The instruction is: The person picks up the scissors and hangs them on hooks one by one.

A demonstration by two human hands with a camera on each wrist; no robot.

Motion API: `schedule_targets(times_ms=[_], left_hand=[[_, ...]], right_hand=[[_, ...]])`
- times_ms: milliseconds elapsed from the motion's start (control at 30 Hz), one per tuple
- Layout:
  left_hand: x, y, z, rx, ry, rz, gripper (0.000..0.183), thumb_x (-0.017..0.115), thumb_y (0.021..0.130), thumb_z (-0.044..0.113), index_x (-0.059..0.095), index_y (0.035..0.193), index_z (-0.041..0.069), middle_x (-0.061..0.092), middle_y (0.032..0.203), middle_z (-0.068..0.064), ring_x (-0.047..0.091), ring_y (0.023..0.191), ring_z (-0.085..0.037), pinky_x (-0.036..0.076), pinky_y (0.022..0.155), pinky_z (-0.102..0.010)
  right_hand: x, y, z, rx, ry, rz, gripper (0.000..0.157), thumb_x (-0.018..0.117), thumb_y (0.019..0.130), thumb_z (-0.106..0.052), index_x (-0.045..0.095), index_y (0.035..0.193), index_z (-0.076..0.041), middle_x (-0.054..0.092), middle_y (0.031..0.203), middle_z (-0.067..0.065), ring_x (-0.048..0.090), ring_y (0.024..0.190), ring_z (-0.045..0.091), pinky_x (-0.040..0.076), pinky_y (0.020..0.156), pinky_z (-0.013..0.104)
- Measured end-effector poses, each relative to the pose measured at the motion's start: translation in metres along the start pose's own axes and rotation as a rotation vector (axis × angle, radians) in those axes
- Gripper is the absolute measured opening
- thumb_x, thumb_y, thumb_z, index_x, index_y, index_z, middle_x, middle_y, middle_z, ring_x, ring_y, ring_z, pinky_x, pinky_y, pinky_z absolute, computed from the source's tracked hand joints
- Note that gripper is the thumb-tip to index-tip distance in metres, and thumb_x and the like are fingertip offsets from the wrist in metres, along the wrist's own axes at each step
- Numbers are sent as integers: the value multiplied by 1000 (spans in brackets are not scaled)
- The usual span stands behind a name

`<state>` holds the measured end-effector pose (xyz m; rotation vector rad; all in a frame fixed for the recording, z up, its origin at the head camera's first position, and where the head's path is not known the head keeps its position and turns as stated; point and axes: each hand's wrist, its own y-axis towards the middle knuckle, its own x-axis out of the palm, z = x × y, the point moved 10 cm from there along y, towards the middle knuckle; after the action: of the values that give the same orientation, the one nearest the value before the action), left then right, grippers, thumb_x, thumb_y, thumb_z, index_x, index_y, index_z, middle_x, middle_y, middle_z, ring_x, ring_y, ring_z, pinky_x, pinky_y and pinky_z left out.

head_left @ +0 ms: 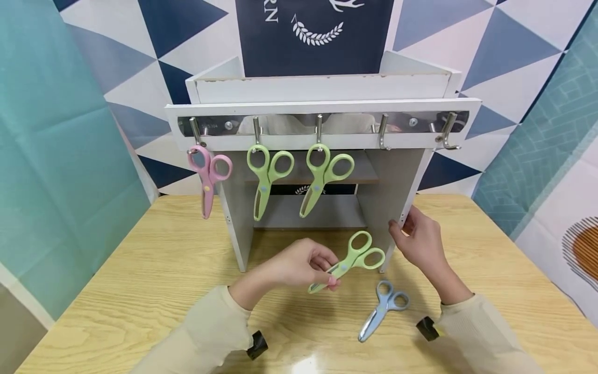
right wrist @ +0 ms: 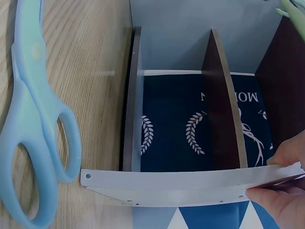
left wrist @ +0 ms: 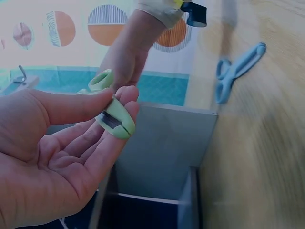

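My left hand (head_left: pixel 299 262) pinches a pair of green scissors (head_left: pixel 356 259) by the blade end, handles pointing up and right, in front of the white shelf's opening. In the left wrist view thumb and fingers press on the green blade cover (left wrist: pixel 116 119). My right hand (head_left: pixel 422 239) grips the front edge of the shelf's right side panel (head_left: pixel 402 182); the right wrist view shows fingers and thumb on either side of that panel edge (right wrist: pixel 190 179). Blue scissors (head_left: pixel 384 310) lie on the table between my forearms, handles toward the shelf.
A metal hook rail (head_left: pixel 280 124) runs across the shelf's top front. Pink scissors (head_left: pixel 207 179) hang from its leftmost hook, green scissors (head_left: pixel 266 179) and more green scissors (head_left: pixel 322 179) from the following two. Two further hooks (head_left: pixel 383 132) are at right. Patterned cloth (head_left: pixel 121 57) stands behind.
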<state>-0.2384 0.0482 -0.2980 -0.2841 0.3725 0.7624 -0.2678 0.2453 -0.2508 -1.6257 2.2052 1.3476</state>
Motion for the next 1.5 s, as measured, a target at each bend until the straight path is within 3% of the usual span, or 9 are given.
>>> schedule_targets(times_ms=[367, 667, 833, 1000, 1267, 1367, 1500], left_hand=[[-19, -6, 35, 97, 67, 5, 15, 67, 87, 0, 70, 102, 0, 76, 92, -15, 73, 81, -12, 54, 70, -17], [-35, -13, 61, 155, 107, 93, 15, 68, 87, 4, 70, 102, 4, 76, 91, -11, 72, 79, -7, 52, 70, -17], [-37, -14, 70, 201, 75, 153, 18, 68, 86, 3, 70, 105, 3, 76, 92, -11, 72, 81, -7, 56, 76, -19], [-41, -14, 76, 229, 29, 242, 20, 69, 86, 3, 70, 106, 3, 76, 93, -12, 73, 83, -11, 57, 76, -20], [-50, -14, 90, 249, -3, 359, 22, 68, 87, 3, 70, 109, 2, 76, 93, -13, 74, 84, -16, 55, 72, -18], [-52, -14, 97, 291, -25, 382, 25, 68, 87, 2, 69, 111, 1, 76, 95, -15, 74, 86, -18, 55, 74, -17], [-52, -13, 102, 339, -88, 390, 25, 67, 87, 2, 68, 112, -2, 74, 99, -18, 74, 90, -21, 56, 76, -18]], right_hand=[[0, 0, 1, 2, -10, -1, 24, 60, 82, 1, 62, 104, 10, 71, 86, 27, 45, 76, -27, 38, 69, -7], [0, 1, 0, -9, -27, 4, 18, 63, 81, 2, 62, 98, 8, 67, 78, 22, 46, 72, -21, 39, 67, -6], [-1, 0, -1, -15, -44, 19, 10, 64, 81, -1, 61, 89, 4, 63, 69, 14, 47, 66, -16, 39, 65, -5], [-2, 1, -1, -11, -26, 10, 17, 60, 80, 2, 63, 97, 7, 68, 75, 21, 46, 70, -22, 38, 67, -6], [-1, 4, -3, -22, -26, 9, 12, 60, 81, 1, 62, 92, 7, 69, 75, 23, 46, 70, -24, 38, 67, -6], [-1, 5, -2, -16, -21, 16, 15, 61, 81, 1, 62, 95, 8, 70, 79, 25, 49, 71, -22, 38, 67, -7], [0, 3, 0, -7, -18, 16, 20, 62, 81, 2, 63, 99, 9, 70, 83, 27, 61, 72, -7, 39, 67, -7]])
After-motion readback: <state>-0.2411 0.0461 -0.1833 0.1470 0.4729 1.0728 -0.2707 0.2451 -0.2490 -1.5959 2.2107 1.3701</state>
